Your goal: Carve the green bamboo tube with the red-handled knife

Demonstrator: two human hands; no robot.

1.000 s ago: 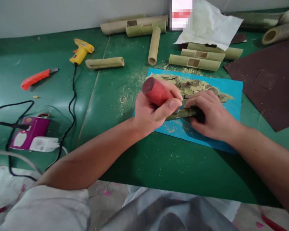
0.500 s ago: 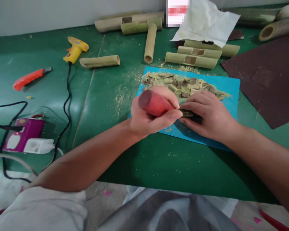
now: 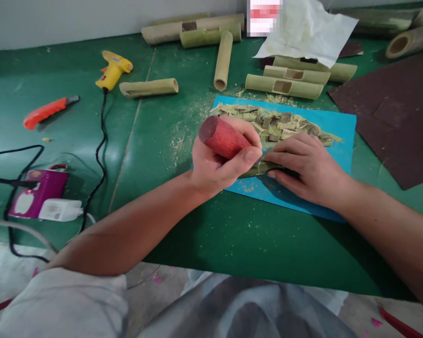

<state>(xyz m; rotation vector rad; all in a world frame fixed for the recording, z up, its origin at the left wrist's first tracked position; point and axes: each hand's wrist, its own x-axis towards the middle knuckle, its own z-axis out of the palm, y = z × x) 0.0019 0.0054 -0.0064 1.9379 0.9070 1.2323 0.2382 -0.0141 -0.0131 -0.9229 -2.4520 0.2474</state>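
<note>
Open green table lies in front of your hands, so you can pull back that way freely. Past them, a heap of bamboo chips crowds the blue mat, with bamboo tubes just behind. On your left, a black cord crosses the table; on your right lies what looks like dark sandpaper.

I have only one view, from the head camera. It looks forward and down at the green table, quite near, with the wall at the far edge.
</note>
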